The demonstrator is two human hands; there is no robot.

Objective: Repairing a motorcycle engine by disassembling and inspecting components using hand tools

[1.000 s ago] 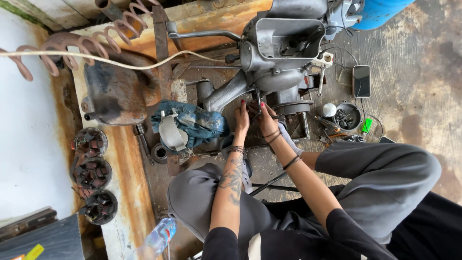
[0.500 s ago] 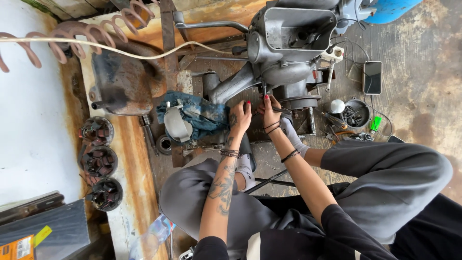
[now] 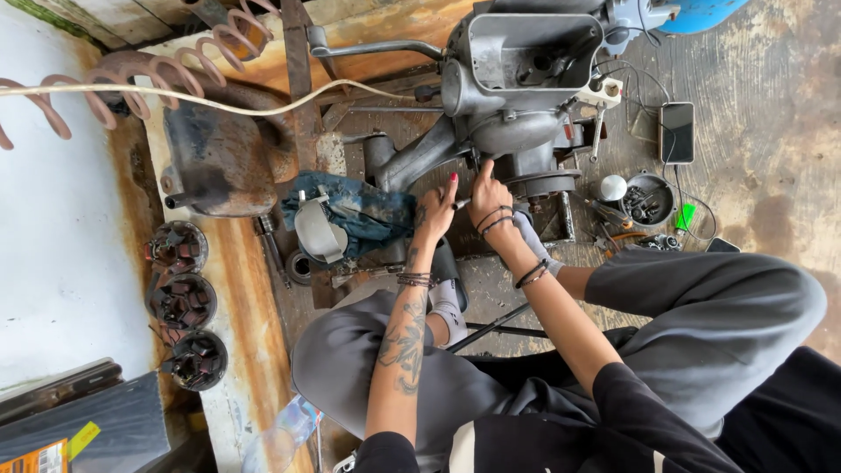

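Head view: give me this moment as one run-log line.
left hand: on slim tool at engine base | right hand: fingers on grey engine casing | blue rag: beside left hand | phone: on floor

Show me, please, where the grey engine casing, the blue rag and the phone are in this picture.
Grey engine casing [image 3: 526,105]: head view, on its outer wall below the open top.
Blue rag [image 3: 372,210]: head view, on the crumpled middle.
Phone [image 3: 677,131]: head view, on the dark screen.

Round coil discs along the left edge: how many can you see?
3, in a column on the rusty ledge: top disc, middle disc, bottom disc. More could be hidden outside the frame.
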